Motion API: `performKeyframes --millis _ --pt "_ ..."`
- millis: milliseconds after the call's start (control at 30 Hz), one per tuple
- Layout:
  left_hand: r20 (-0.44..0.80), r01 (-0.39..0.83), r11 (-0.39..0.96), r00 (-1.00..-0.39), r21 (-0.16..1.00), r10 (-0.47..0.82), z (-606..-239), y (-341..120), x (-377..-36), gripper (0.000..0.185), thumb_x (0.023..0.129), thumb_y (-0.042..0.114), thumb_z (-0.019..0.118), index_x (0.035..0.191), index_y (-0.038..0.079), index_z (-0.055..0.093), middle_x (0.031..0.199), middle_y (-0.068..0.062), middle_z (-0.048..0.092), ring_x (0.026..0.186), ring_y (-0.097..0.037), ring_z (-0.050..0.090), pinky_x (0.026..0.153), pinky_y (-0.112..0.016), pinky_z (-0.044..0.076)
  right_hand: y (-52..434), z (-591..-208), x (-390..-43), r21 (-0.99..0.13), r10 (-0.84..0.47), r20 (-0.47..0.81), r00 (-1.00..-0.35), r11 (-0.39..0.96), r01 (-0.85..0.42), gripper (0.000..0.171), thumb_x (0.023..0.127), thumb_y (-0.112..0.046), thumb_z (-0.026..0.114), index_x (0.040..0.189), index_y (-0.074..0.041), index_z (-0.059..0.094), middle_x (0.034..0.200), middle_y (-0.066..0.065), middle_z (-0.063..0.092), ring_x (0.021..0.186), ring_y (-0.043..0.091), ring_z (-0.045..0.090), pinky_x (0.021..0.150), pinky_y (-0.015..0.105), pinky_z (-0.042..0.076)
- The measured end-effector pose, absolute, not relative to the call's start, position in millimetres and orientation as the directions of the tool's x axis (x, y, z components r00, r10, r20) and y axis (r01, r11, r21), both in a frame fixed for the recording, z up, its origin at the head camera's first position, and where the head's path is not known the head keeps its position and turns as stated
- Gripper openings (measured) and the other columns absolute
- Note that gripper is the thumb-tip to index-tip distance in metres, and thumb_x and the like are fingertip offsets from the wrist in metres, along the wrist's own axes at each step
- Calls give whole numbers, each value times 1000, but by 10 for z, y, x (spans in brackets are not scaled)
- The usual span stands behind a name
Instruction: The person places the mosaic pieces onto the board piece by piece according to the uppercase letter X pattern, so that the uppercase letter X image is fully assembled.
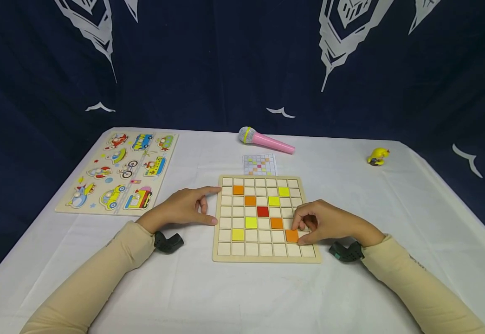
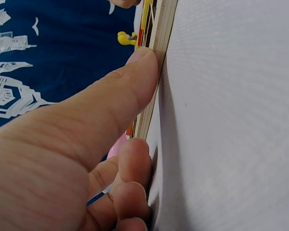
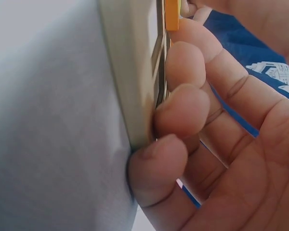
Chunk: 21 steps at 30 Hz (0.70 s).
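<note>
Right hand (image 1: 330, 222) at wooden grid board's (image 1: 225, 253) 4 o'clock corner, fingertips pinching orange tile (image 1: 292, 235); tile mostly hidden in wrist view. Left hand (image 1: 184, 208) flat, fingers relaxed, thumb pressing board's 9 o'clock edge on worktop (image 1: 242, 297).

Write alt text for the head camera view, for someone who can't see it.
A person's right hand pinches an orange tile on a wooden grid board while the left hand steadies the board's left edge. Farther back on the white table lie a vehicle puzzle, a pink toy microphone and a pattern card.
</note>
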<state>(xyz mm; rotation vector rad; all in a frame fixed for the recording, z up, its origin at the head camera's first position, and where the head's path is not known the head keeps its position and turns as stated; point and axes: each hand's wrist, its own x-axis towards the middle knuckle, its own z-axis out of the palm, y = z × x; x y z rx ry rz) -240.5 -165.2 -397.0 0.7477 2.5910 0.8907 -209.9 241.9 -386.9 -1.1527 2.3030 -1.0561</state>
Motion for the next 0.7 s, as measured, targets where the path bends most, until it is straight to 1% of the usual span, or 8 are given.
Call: performKeyframes --millis 267,400,467,567,633,700 --pt "-112 378 669 -815 640 568 -3967 -1662 -2398 90 86 34 93 161 8 50 85 4 64 69 -16 54 66 -30 41 2432 -3886 -2096 -754 -796 16 -605 387 -530 22 85 -10 93 98 -11 75 84 -2 61 63 2 47 56 23 43" --pt "-114 375 666 -815 645 569 -3979 -1660 -2402 90 86 33 93 161 8 50 85 4 64 69 -16 53 66 -30 40 2451 -3888 -2102 -762 -793 31 -608 375 -528 18 88 -10 91 98 -11 75 84 -2 61 64 4 47 56 23 42" --pt "-114 372 665 -815 648 568 -3996 -1648 -2399 89 86 33 93 161 9 51 85 4 64 69 -16 53 66 -30 40 2470 -3886 -2101 -767 -784 34 -620 377 -518 14 91 -8 88 98 -9 75 84 -4 61 66 5 48 58 23 41" --pt "-119 368 666 -815 649 567 -4023 -1627 -2388 89 87 34 93 161 9 51 85 4 64 69 -15 53 66 -30 40 2502 -3876 -2092 -764 -746 39 -665 406 -502 9 94 -4 83 98 -7 75 84 -6 60 69 7 49 60 24 41" --pt "-127 361 671 -818 648 562 -4031 -1615 -2371 88 87 34 93 161 9 51 85 4 64 69 -15 54 66 -30 40 2523 -3861 -2078 -751 -702 37 -711 450 -483 8 96 -1 80 98 -7 75 84 -7 60 71 7 50 62 24 41" --pt "-140 352 682 -820 641 555 -4034 -1609 -2349 88 87 34 92 161 10 51 85 4 64 70 -15 54 66 -30 41 2550 -3844 -2058 -733 -646 39 -762 500 -462 9 96 1 79 99 -7 76 85 -7 62 72 7 51 64 23 41"
